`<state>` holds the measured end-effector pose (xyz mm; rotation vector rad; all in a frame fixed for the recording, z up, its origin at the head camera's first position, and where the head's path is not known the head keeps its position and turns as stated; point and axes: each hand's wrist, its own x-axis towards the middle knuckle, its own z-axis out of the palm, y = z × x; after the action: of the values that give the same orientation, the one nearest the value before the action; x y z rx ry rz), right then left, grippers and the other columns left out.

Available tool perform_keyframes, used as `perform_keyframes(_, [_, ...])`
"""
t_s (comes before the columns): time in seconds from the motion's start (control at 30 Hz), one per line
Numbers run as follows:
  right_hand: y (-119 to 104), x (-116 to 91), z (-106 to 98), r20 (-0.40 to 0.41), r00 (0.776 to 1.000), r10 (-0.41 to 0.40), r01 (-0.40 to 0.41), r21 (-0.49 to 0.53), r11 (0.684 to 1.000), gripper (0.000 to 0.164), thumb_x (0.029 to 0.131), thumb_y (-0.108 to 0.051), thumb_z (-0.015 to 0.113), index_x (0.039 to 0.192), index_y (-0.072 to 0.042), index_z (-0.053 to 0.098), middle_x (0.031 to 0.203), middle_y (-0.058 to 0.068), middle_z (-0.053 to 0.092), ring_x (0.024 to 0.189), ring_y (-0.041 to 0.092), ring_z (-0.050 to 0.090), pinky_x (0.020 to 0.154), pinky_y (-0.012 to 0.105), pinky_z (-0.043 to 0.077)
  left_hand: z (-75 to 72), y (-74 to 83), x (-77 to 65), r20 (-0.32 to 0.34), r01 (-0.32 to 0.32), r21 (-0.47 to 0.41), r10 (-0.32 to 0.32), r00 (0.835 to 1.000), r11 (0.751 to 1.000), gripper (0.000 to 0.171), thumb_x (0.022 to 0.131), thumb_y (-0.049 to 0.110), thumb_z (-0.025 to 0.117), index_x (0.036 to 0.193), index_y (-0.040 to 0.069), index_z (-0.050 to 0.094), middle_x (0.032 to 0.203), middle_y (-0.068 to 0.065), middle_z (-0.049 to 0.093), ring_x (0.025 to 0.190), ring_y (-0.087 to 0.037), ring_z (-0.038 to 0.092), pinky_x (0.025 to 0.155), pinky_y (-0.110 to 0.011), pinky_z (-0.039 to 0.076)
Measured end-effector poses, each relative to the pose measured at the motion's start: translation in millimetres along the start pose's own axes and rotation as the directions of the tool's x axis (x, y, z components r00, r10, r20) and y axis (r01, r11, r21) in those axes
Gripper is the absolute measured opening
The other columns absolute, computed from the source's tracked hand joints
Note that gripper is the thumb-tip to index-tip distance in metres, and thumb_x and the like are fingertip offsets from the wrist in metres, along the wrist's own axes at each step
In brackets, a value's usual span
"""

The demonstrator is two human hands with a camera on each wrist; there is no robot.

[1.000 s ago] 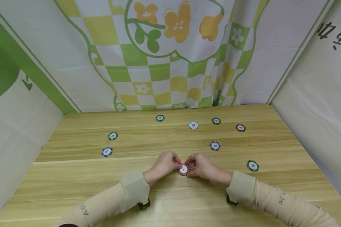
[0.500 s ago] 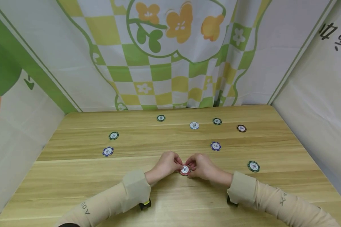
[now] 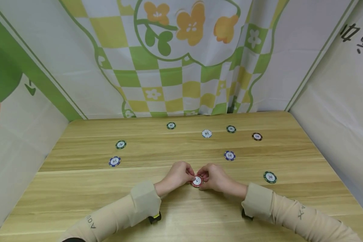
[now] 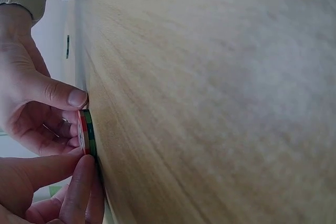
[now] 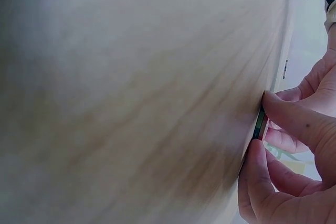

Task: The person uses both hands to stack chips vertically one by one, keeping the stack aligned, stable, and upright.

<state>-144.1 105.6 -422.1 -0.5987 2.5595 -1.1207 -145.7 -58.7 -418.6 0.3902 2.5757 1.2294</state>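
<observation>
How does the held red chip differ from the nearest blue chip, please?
The red chip has a red rim and reads 5; the blue chip, blue-rimmed, reads 10. The left hand and right hand hold the red chip atop a green chip; the blue chip lies untouched. Both are round with pale centres.

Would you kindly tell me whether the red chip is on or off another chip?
On: the left wrist view shows the red chip above a green-edged chip.

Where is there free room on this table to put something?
Free: beyond the left hand and right hand, between the blue chips; nearer, between the sleeves. Crowded: far right, from white chip to 100 chip; also at the red chip, held by both hands.
</observation>
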Motion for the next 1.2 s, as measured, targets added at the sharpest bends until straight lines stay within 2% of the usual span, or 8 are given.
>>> perform_keyframes(0.3, [-1.3,0.8,-0.5,0.004,1.0,0.019,-0.019,-0.007,1.0,0.035,0.058,-0.001,0.082,0.089,0.001,0.065,0.075,0.001,0.062,0.069,0.009,0.058,0.06,0.017,0.048,-2.2,0.4,0.7,0.013,0.026,0.022,-0.026,1.0,0.999,0.009,0.072,0.002,0.072,0.07,-0.001,0.064,0.063,-0.002,0.059,0.054,-0.006,0.05,0.049,-0.016,0.044])
perform_keyframes(0.57, [-2.9,0.8,-2.1,0.021,0.999,0.038,-0.038,0.006,0.999,0.036,0.06,-0.001,0.082,0.091,0.001,0.065,0.076,0.001,0.061,0.07,0.01,0.057,0.061,0.019,0.048,-15.2,-4.8,-0.9,0.02,-0.031,0.168,0.029,0.999,0.985,0.012,0.072,0.009,0.074,0.073,0.003,0.064,0.067,-0.001,0.06,0.061,-0.008,0.052,0.057,-0.02,0.044])
perform_keyframes(0.73, [-1.4,0.5,-2.3,0.027,0.999,0.027,-0.028,0.015,1.0,0.036,0.059,0.0,0.081,0.091,0.001,0.064,0.075,0.001,0.06,0.069,0.01,0.056,0.06,0.018,0.047,-28.2,-11.8,-5.0,0.053,-0.052,0.23,0.041,0.998,0.972,0.011,0.075,0.009,0.072,0.079,0.003,0.062,0.071,-0.001,0.06,0.066,-0.01,0.054,0.06,-0.022,0.046])
perform_keyframes(0.83, [0.8,0.6,-1.6,0.021,1.0,0.004,-0.004,0.012,1.0,0.036,0.059,-0.001,0.082,0.09,0.001,0.064,0.075,0.001,0.06,0.069,0.01,0.055,0.059,0.018,0.047,-37.8,-19.2,-7.1,0.054,-0.083,0.318,0.069,0.996,0.944,0.01,0.077,0.011,0.07,0.081,0.005,0.063,0.074,0.0,0.06,0.068,-0.011,0.055,0.063,-0.025,0.046])
perform_keyframes(0.97, [3.3,0.5,-0.5,0.008,0.999,-0.035,0.035,0.008,0.999,0.036,0.058,-0.001,0.082,0.09,0.003,0.064,0.074,0.002,0.06,0.069,0.01,0.055,0.059,0.018,0.047,-50.4,-32.1,-8.3,0.056,-0.168,0.461,0.161,0.985,0.871,0.009,0.08,0.014,0.067,0.083,0.007,0.063,0.078,-0.001,0.061,0.071,-0.012,0.056,0.066,-0.029,0.048])
perform_keyframes(1.03, [4.0,0.3,-0.2,0.006,0.999,-0.046,0.046,0.007,0.999,0.036,0.058,-0.001,0.082,0.09,0.003,0.064,0.075,0.002,0.06,0.069,0.01,0.055,0.059,0.017,0.047,-56.3,-38.3,-8.4,0.069,-0.215,0.503,0.21,0.975,0.837,0.008,0.081,0.013,0.066,0.084,0.006,0.063,0.079,-0.003,0.062,0.072,-0.014,0.058,0.067,-0.029,0.049])
perform_keyframes(1.13, [4.6,0.2,0.1,0.004,0.999,-0.043,0.043,0.003,0.999,0.037,0.058,-0.001,0.082,0.09,0.003,0.064,0.075,0.002,0.06,0.069,0.01,0.055,0.059,0.017,0.047,-64.8,-45.1,-9.3,0.084,-0.269,0.534,0.266,0.96,0.802,0.008,0.081,0.01,0.066,0.085,0.003,0.063,0.08,-0.005,0.061,0.073,-0.016,0.058,0.066,-0.03,0.05])
perform_keyframes(1.2, [4.4,0.0,0.1,0.003,0.999,-0.036,0.036,0.002,0.999,0.037,0.058,-0.002,0.082,0.091,0.002,0.065,0.075,0.001,0.06,0.069,0.01,0.055,0.059,0.017,0.047,-70.6,-48.3,-10.0,0.094,-0.284,0.559,0.281,0.955,0.779,0.01,0.081,0.009,0.066,0.088,0.002,0.062,0.084,-0.007,0.061,0.076,-0.018,0.06,0.068,-0.03,0.05])
